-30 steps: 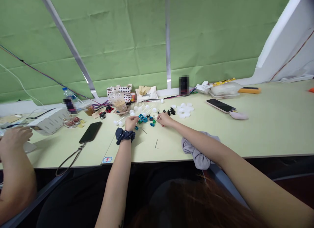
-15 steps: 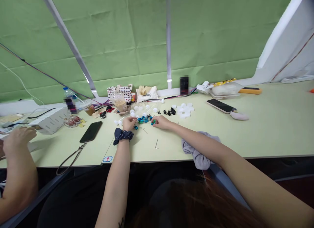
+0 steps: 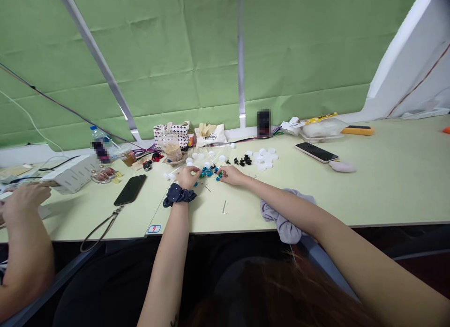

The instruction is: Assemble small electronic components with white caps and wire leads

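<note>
A small pile of shiny blue and green parts point(image 3: 208, 171) lies on the table between my hands; their kind is too small to tell. My left hand point(image 3: 188, 177), with a dark dotted scrunchie point(image 3: 178, 194) at its wrist, reaches to the pile's left edge. Its fingertips are pinched together, and what they hold is hidden. From the right, my right hand point(image 3: 230, 175) pinches a small blue-green part point(image 3: 219, 176). One hex key point(image 3: 224, 206) lies nearer the table's front edge, and another thin metal key point(image 3: 207, 188) is just below the pile.
White round caps point(image 3: 265, 158) and black knob-like parts point(image 3: 243, 160) lie behind my right hand. A drink cup point(image 3: 172, 150) stands at the back. Phones lie left point(image 3: 130, 190) and right point(image 3: 317, 152). A grey cloth point(image 3: 288, 224) is under my right forearm. Another person's hand point(image 3: 26, 200) is far left.
My left hand has shifted slightly right, over the edge of the pile. My right hand stays almost in place. The other person's hand at far left has moved a little.
</note>
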The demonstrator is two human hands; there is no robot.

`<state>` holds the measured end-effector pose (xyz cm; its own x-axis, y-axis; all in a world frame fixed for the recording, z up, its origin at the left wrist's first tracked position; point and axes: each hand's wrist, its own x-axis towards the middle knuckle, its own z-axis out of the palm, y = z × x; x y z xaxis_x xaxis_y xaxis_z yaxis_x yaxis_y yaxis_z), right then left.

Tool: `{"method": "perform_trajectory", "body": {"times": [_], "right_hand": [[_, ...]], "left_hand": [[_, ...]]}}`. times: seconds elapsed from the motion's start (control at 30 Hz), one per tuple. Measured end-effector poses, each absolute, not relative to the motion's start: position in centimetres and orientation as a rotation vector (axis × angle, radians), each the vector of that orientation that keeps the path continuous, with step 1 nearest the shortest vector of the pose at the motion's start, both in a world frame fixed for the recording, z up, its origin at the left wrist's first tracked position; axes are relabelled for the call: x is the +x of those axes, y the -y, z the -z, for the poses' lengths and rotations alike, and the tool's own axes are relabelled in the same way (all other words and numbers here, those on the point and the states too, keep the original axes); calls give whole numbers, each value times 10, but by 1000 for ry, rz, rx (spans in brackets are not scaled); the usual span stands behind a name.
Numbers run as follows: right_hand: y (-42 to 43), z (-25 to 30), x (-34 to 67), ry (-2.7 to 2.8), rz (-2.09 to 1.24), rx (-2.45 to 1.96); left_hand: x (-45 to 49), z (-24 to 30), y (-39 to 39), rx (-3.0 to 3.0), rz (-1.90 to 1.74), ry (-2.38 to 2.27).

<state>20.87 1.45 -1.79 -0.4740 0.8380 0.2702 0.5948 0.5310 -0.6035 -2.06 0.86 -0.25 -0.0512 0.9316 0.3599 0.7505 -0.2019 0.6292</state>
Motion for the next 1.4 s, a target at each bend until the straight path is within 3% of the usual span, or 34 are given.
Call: {"method": "perform_trajectory", "body": {"times": [0.3, 1.03, 1.4], "right_hand": [[-14, 16, 209, 2230, -601, -1172], [-15, 19, 210, 2228, -631, -1149], [-15, 18, 209, 2205, -630, -1120]], "left_hand": [[1, 7, -6, 2465, -660, -1882], [-23, 14, -21, 2170, -1005, -1871], [-10, 12, -12, 2436, -839, -1865]]}}
